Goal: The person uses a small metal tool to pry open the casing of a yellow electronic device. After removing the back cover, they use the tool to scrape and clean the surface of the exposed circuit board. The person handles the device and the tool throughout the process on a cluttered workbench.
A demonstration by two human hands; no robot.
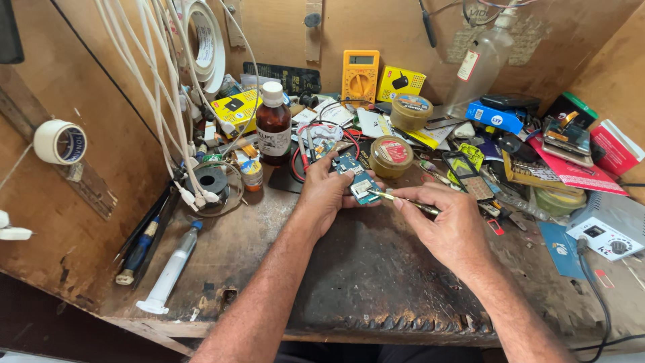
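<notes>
Both forearms come in over the near edge of a scarred, dark-stained wooden bench (pixel 376 269); plywood walls box it in on three sides. Left hand (pixel 326 195) grips a small blue circuit board (pixel 359 180), thumb on top. Right hand (pixel 447 225) pinches metal tweezers (pixel 403 199), tip touching the board's near edge.

Landmark = board.
- Just behind it: round tin with red label (pixel 391 156); a second tin (pixel 411 111) sits further back.
- Behind-left: brown bottle (pixel 273 124), white cap, white label.
- Behind it, at the back wall: yellow multimeter (pixel 361 75), yellow box (pixel 399 83) beside it.
- Further left: another yellow box (pixel 235 107), white cables (pixel 171 101) hanging down, tape roll (pixel 60 142) on the side wall.
- Near-left: clear syringe (pixel 171 269) lying flat.
- Right: blue box (pixel 495 117), red packets (pixel 615 149), clear bottle (pixel 480 64) leaning on the wall.
- Far right: grey unit with a dial (pixel 608 232).
</notes>
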